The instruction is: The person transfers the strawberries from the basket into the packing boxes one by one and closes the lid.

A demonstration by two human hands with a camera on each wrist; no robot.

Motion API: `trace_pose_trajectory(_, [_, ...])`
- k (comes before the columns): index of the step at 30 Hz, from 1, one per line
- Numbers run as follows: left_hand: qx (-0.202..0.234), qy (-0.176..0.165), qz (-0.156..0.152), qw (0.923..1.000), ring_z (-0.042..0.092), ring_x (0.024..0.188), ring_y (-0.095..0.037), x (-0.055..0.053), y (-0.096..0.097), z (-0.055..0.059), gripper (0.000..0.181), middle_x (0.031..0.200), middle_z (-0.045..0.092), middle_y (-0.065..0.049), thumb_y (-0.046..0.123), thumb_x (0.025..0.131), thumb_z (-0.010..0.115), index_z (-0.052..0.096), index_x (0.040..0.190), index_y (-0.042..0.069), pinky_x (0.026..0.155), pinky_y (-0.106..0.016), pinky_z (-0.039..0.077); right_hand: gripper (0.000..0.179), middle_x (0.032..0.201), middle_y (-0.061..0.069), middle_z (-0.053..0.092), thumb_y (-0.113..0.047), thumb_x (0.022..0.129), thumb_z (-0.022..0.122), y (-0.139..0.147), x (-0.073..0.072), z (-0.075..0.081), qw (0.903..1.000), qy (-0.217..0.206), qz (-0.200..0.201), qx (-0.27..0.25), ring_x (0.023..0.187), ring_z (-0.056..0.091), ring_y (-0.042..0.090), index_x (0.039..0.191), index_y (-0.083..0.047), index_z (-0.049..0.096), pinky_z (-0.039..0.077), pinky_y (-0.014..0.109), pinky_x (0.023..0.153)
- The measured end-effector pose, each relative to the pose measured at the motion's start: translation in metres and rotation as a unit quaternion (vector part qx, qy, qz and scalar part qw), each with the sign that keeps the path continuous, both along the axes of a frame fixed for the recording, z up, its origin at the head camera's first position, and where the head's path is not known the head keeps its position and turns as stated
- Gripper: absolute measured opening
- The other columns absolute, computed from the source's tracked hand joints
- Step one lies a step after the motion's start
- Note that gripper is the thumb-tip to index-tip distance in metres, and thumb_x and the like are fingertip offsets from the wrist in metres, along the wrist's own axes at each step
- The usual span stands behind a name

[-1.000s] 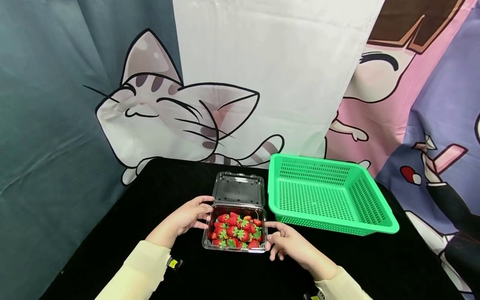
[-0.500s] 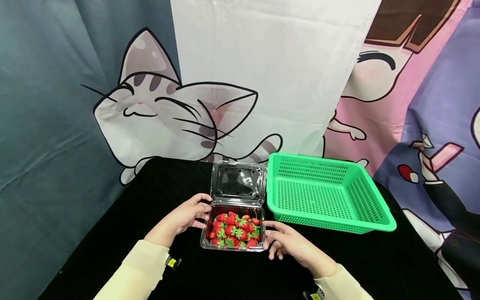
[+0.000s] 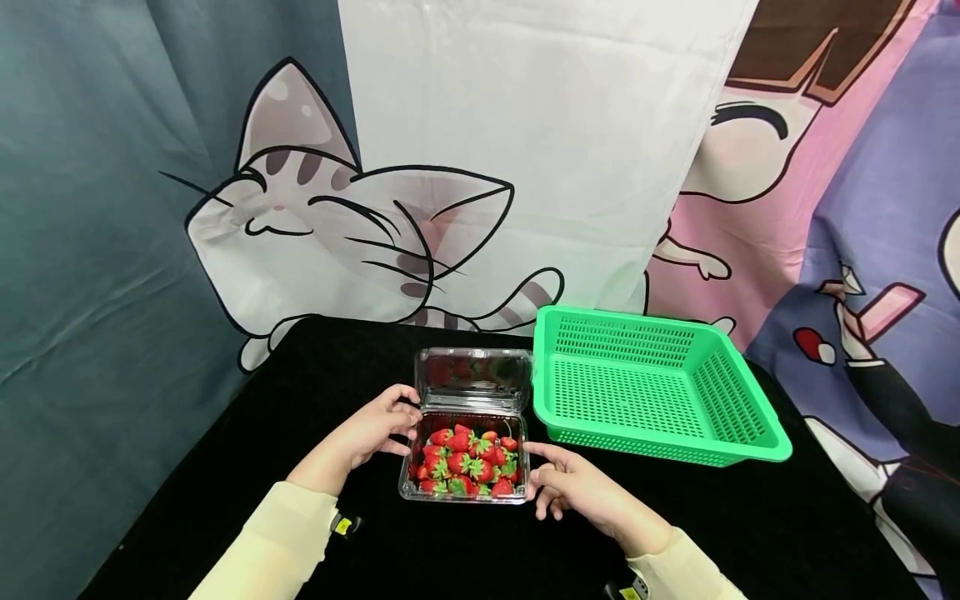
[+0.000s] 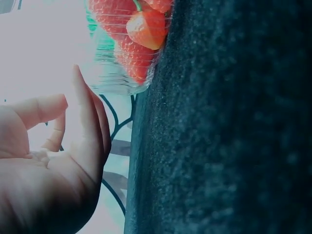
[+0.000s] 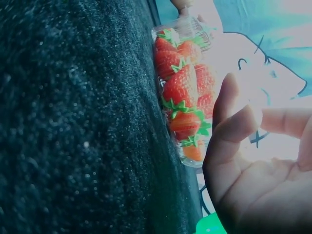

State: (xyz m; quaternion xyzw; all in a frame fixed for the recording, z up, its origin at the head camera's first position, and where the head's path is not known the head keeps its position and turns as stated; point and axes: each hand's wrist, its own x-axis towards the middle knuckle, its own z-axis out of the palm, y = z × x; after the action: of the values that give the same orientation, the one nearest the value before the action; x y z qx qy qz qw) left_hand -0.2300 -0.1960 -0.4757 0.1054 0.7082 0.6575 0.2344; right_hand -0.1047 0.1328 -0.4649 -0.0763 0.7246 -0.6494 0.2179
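Observation:
A clear plastic clamshell box full of red strawberries sits on a black cloth. Its hinged lid stands raised along the far edge, catching a reddish reflection. At the box's left side is my left hand, fingers spread and fingertips right at the wall. My right hand is at the opposite side, its index finger extended against the wall and the other fingers loosely bent. The left wrist view has the hand beside the box's corner; the right wrist view shows the strawberries past the hand.
A green slotted plastic basket stands close behind and right of the box, nearly meeting the lid's right edge. Black cloth covers the table. Behind it hangs a curtain with cartoon figures.
The lid has swung up and forward from lying back and now looks shorter, its far edge wider. Both hands keep their places at the box's sides. The view has shifted slightly.

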Motion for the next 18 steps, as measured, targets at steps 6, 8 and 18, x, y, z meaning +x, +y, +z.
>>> trace_pose_trajectory(6, [0.005, 0.014, 0.023, 0.9996, 0.061, 0.087, -0.023, 0.003, -0.002, 0.001, 0.023, 0.116, 0.053, -0.015, -0.008, 0.086, 0.05, 0.05, 0.107, 0.003, 0.063, -0.038, 0.059, 0.062, 0.087, 0.011, 0.065, -0.012, 0.097, 0.05, -0.002, 0.0, 0.0, 0.9998, -0.017, -0.002, -0.014, 0.063, 0.063, 0.015, 0.151, 0.006, 0.025, 0.045, 0.022, 0.051])
trace_pose_trajectory(8, [0.004, 0.004, 0.034, 0.9994, 0.063, 0.088, -0.025, 0.004, -0.003, 0.002, 0.022, 0.115, 0.055, -0.016, -0.009, 0.084, 0.045, 0.053, 0.101, 0.002, 0.065, -0.039, 0.06, 0.06, 0.087, 0.011, 0.066, -0.012, 0.098, 0.046, -0.001, 0.0, 0.0, 0.9996, -0.02, 0.001, -0.021, 0.063, 0.063, 0.016, 0.151, 0.007, 0.024, 0.045, 0.022, 0.051])
trace_pose_trajectory(18, [-0.075, 0.008, -0.032, 0.9966, 0.064, 0.089, -0.024, 0.009, -0.012, 0.019, 0.02, 0.12, 0.06, -0.015, 0.014, 0.1, 0.04, 0.056, 0.107, 0.002, 0.063, -0.039, 0.06, 0.065, 0.089, 0.009, 0.067, -0.046, 0.106, 0.033, 0.004, -0.003, 0.005, 0.9993, -0.026, 0.027, -0.009, 0.066, 0.063, 0.016, 0.151, 0.001, 0.031, 0.046, 0.022, 0.052])
